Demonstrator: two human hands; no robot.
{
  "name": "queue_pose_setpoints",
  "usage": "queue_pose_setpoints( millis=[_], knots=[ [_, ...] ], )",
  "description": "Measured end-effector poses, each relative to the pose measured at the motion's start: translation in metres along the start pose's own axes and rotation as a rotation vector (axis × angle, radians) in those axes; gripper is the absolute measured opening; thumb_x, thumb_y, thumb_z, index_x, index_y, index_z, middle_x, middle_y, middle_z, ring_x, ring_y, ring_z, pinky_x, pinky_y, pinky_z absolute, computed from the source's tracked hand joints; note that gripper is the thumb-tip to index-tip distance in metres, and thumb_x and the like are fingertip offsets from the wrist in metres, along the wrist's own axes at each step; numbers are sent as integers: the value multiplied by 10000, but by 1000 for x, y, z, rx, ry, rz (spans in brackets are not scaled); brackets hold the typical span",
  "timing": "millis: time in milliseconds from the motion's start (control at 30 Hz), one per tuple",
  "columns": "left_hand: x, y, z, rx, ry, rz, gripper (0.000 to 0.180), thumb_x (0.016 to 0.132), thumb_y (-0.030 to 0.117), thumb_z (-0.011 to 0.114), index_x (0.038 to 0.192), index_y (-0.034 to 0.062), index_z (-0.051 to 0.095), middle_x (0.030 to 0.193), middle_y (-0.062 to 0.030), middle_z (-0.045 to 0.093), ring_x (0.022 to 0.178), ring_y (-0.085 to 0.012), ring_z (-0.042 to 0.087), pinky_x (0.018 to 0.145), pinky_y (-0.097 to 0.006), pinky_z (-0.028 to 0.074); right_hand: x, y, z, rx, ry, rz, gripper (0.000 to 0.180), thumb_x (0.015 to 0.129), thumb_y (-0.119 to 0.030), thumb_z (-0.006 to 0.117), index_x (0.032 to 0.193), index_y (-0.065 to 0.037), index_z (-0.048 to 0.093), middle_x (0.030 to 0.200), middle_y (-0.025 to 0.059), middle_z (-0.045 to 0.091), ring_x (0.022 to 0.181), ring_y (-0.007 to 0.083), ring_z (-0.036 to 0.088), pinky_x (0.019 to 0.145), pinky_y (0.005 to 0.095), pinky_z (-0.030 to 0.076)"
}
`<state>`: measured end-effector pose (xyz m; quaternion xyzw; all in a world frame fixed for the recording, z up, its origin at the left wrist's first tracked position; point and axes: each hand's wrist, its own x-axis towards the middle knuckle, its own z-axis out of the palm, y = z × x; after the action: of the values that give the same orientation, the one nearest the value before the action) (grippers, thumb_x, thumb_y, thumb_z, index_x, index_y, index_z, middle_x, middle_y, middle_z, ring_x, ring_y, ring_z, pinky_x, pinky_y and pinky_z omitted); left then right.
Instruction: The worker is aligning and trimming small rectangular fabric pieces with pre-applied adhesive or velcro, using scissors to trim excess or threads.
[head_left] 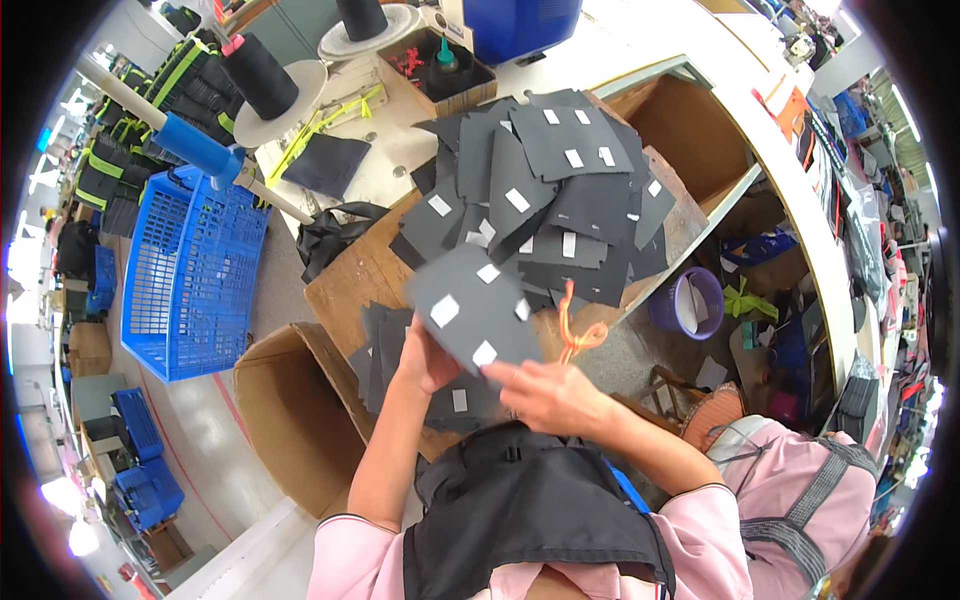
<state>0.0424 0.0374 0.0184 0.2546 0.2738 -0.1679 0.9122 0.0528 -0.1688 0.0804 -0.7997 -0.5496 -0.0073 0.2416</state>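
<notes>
A dark grey panel (465, 315) with several small white patches is held over the wooden table, its edges slightly blurred. My left hand (428, 358) grips it by its lower left side, fingers hidden underneath. At its lower right corner, beside a white patch, the fingertips of my right hand (550, 393) are closed on the edge. Beyond the held piece spreads a big loose heap of similar dark panels (590, 205), many with white patches. More panels (378, 345) lie partly hidden below my left hand. An orange cord (570, 340) loops close to my right hand.
Left of the wooden table (350, 285) are an open cardboard box (290, 400) and a blue plastic crate (190, 280). Black thread cones (262, 80) and a small tray (455, 90) stand at the back. A purple bin (690, 303) sits at right, near a pink strapped shape (800, 490).
</notes>
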Motion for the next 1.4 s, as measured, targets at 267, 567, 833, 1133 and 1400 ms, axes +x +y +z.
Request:
queue_pose_setpoints(
  millis=[267,567,833,1133,1400],
  knots=[
    [28,16,-28,108,-494,-312,601,819,454,597,1182,-20,525,1045,-75,625,913,-163,610,798,-282,495,-49,-17,-2,-44,-256,-193,129,737,-173,589,848,-110,568,1227,29,501,691,96,509,516,235,431],
    [33,12,38,1027,-381,-453,350,754,128,687,1063,-15,604,957,-59,646,838,-97,596,737,-237,483,-57,-29,3,-45,-289,-275,160,751,-156,540,897,-92,548,1076,39,516,741,126,546,549,249,487],
    [4,-14,40,1105,-246,-71,214,844,111,589,1020,-13,594,915,-37,636,820,-91,570,748,-243,466,-70,-18,-10,420,229,605,425,691,-66,663,1098,-78,543,808,88,586,673,237,609,541,352,504],
    [-52,-38,67,627,-167,56,333,810,147,681,1086,8,559,985,-50,619,859,-112,566,799,-261,452,-39,-1,-31,573,331,851,223,764,-135,668,774,27,515,644,83,470,581,160,456,548,296,378],
    [-67,-42,71,618,-32,80,234,854,193,647,959,-14,622,912,-51,633,816,-95,566,730,-240,455,-48,-39,-27,222,557,810,295,695,-72,708,961,-56,581,854,95,554,623,243,553,564,328,456]
  ],
)
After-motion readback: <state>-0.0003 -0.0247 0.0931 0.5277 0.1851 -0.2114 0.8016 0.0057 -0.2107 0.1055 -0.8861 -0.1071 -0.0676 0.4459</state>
